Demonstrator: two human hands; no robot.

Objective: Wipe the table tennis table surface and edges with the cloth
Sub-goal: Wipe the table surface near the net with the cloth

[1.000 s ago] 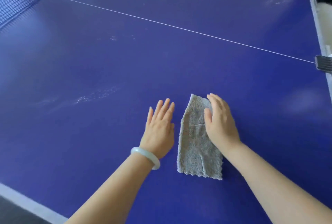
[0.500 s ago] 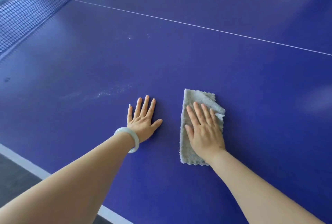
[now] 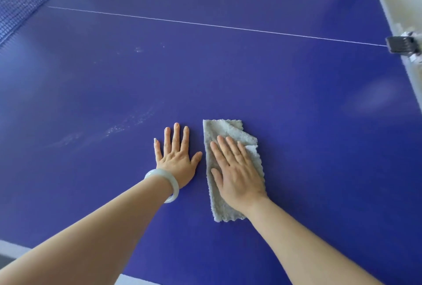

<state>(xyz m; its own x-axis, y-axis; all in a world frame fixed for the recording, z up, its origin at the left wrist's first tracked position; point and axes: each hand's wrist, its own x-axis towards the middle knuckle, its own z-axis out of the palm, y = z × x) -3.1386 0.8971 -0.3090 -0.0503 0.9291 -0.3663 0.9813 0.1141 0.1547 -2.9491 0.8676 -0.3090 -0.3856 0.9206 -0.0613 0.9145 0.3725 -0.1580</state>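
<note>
Hiding much cloth (image 3: 225, 131): right hand (image 3: 237, 176)

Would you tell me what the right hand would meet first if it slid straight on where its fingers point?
Nothing solid, it seems: past the right hand and cloth lies bare table up to the white centre line; the dusty streaks sit further left.

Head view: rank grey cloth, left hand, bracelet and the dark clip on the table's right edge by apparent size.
Grey cloth
left hand
bracelet and dark clip look alike, the clip being farther, so unranked.
</note>
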